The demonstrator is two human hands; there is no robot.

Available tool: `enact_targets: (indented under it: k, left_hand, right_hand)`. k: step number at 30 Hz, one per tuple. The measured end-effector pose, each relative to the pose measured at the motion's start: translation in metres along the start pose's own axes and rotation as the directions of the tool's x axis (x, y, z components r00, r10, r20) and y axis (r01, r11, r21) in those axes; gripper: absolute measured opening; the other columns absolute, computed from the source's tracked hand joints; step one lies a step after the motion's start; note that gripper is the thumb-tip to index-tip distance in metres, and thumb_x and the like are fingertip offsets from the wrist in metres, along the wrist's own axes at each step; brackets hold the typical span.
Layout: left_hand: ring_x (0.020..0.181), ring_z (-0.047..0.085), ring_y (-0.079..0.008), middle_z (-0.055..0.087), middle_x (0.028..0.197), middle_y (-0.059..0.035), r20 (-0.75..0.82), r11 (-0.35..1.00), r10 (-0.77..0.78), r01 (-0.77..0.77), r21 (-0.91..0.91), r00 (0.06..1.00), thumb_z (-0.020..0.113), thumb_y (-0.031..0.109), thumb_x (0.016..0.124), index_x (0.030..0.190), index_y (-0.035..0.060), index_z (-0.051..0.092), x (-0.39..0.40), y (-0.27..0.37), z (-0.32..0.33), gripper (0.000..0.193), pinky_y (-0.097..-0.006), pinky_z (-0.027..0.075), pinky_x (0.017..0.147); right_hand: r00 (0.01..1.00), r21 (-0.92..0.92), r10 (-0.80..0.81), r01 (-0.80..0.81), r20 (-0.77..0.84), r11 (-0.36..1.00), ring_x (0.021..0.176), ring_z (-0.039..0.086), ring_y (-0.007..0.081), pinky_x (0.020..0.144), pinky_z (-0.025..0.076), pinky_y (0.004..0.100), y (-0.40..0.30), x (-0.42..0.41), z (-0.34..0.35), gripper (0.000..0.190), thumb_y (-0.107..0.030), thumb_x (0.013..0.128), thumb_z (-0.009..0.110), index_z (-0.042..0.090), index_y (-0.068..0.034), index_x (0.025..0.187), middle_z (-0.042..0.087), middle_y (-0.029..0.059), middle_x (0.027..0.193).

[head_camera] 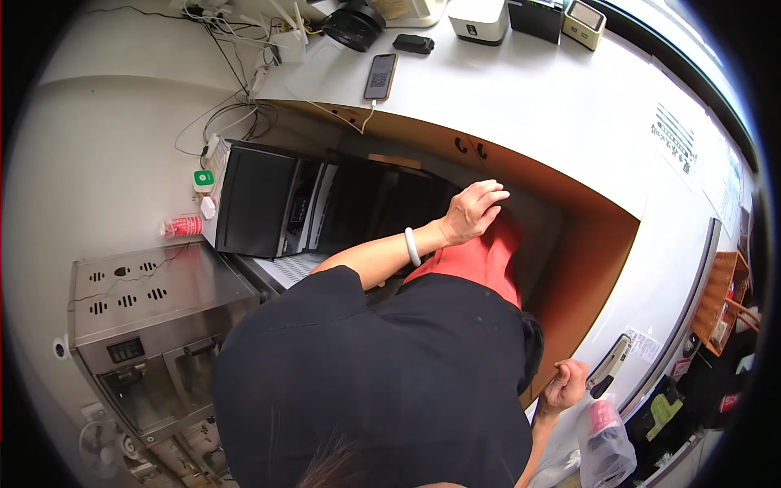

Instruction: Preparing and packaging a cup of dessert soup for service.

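My left hand (475, 210), with a pale bangle (412, 246) on the wrist, is held in front of the red garment (473, 265) below my black shirt. Its fingers are bent and slightly apart, with nothing seen in them. My right hand (565, 385) is curled at the edge of the white counter (518, 91), and no held thing shows. Just beyond it lies a stapler (609, 366), apparently apart from the fingers. Close by, a clear plastic bag (610, 454) holds a red cup (603, 416).
A charging phone (381, 77) lies near the counter's far edge, its white cable hanging over. Orange-brown cabinet panels (579, 268) stand below. To the left are a black-fronted appliance (259, 201) and a stainless-steel machine (165, 299). A wicker basket (720, 302) is at far right.
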State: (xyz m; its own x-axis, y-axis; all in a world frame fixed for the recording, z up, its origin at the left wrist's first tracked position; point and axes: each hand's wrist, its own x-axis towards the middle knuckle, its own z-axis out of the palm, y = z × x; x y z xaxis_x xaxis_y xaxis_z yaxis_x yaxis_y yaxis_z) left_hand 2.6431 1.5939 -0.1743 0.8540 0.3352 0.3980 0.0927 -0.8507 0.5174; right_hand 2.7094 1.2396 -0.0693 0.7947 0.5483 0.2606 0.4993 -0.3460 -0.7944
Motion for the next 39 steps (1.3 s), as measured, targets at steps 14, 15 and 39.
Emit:
enact_targets:
  k: [14, 15, 39]
  left_hand:
    - [0.102, 0.063, -0.0224, 0.064, 0.113, -0.0147, 0.437, 0.730, 0.498, -0.090, -0.678, 0.749, 0.056, 0.003, 0.094, 0.123, 0.0005, 0.057, 0.092, -0.020, 0.077, 0.029, -0.0320, 0.051, 0.088]
    - [0.101, 0.064, -0.0225, 0.065, 0.111, -0.0147, 0.446, 0.700, 0.622, -0.200, -0.686, 0.644, 0.056, 0.003, 0.094, 0.123, 0.0008, 0.057, 0.100, 0.001, 0.080, 0.029, -0.0317, 0.051, 0.087]
    - [0.077, 0.067, -0.0172, 0.068, 0.088, -0.0126, 0.059, 0.052, 0.911, -0.028, -0.998, -0.409, 0.055, -0.002, 0.093, 0.116, -0.0009, 0.058, -0.215, 0.255, 0.022, 0.023, -0.0273, 0.056, 0.071]
  right_hand:
    - [0.793, -0.442, 0.027, -0.367, -0.609, 0.819, 0.059, 0.052, 0.0192, 0.053, 0.040, 0.0317, -0.089, -0.026, 0.062, 0.026, -0.026, 0.085, 0.069, 0.053, -0.011, 0.072, 0.050, 0.0016, 0.072]
    - [0.714, -0.453, 0.032, -0.477, -0.699, 0.753, 0.059, 0.052, 0.0191, 0.053, 0.040, 0.0314, -0.107, -0.049, 0.066, 0.026, -0.026, 0.085, 0.069, 0.053, -0.011, 0.071, 0.050, 0.0011, 0.072]
    - [-0.950, 0.781, -0.093, -0.185, -0.297, -0.596, 0.132, 0.035, 0.0392, 0.096, 0.038, 0.0586, -0.390, -0.457, 0.515, 0.109, -0.042, 0.061, 0.084, 0.025, -0.012, 0.147, 0.035, 0.0178, 0.140]
